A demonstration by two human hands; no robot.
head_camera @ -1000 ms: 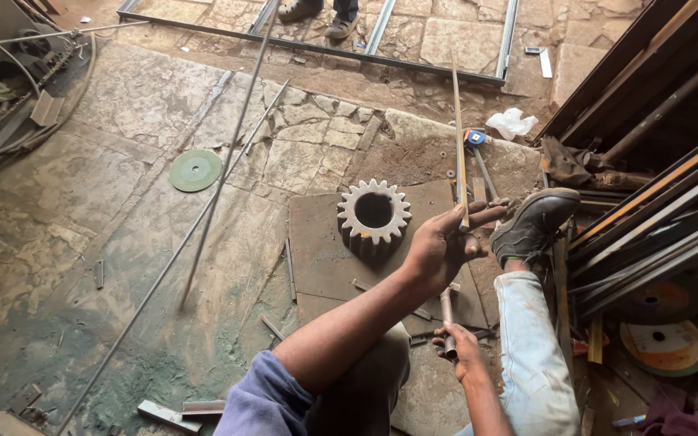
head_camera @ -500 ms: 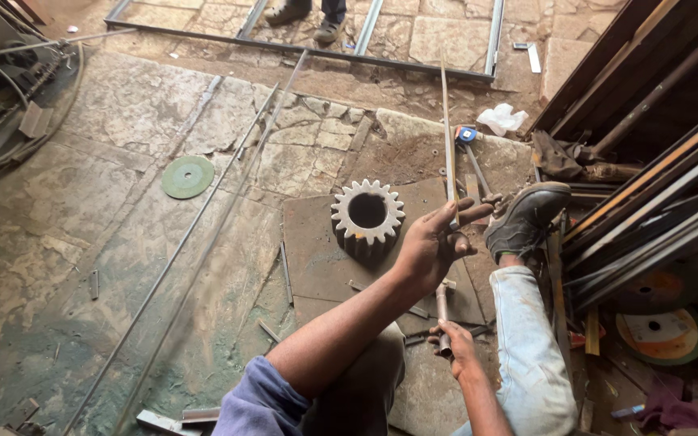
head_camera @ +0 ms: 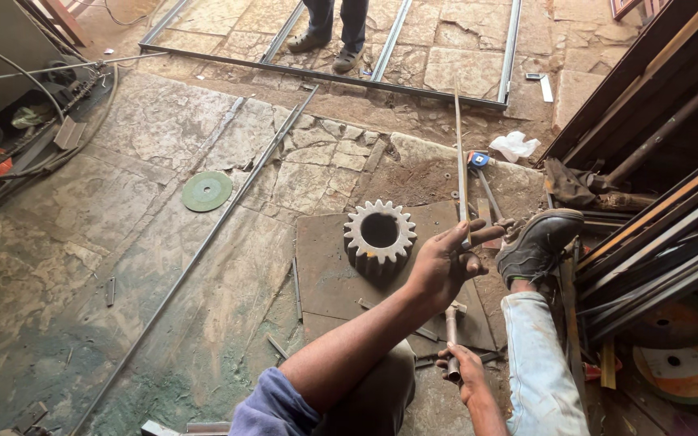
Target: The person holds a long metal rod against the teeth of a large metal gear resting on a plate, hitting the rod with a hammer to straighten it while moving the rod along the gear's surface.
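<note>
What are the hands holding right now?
Left hand: closed on a thin metal rod.
Right hand: closed on a hammer handle.

1. The hammer (head_camera: 452, 337) head is hidden behind the left hand (head_camera: 443, 265) and wrist.
2. The thin rod's (head_camera: 461, 161) lower end is covered by the fingers.
3. A standing person (head_camera: 335, 28) is cut off at the top edge — only legs and shoes are seen.

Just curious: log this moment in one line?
left hand: grips thin metal strip | right hand: holds hammer | gear: on plate
</note>
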